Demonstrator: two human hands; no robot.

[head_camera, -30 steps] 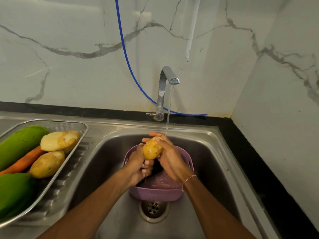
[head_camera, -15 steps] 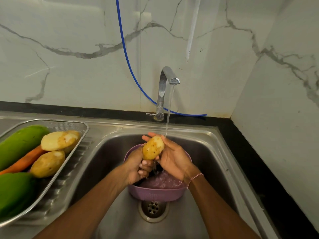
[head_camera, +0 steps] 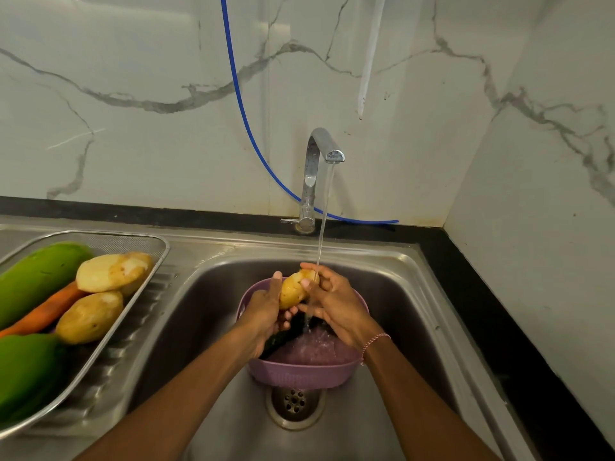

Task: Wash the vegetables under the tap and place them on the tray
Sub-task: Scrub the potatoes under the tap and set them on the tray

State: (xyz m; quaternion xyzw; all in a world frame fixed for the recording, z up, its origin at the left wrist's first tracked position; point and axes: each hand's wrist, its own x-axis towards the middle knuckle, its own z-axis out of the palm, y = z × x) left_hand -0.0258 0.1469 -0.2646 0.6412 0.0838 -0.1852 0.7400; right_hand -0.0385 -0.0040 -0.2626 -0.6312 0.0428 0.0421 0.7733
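A yellow potato is under the running stream from the chrome tap. My left hand grips it from the left and below. My right hand curls round its right side, thumb on its top. Both hands hover over a purple bowl of water in the steel sink; a dark green vegetable shows partly in the bowl under my left hand. The metal mesh tray at left holds two potatoes, a carrot and two big green fruits.
The drain lies just in front of the bowl. A blue hose hangs down the marble wall behind the tap. A black counter edge runs along the sink's right, with a wall close beside it.
The potato has been turned between my hands under the stream, and my left hand has slid higher up its left side. My right thumb now sits on its top.
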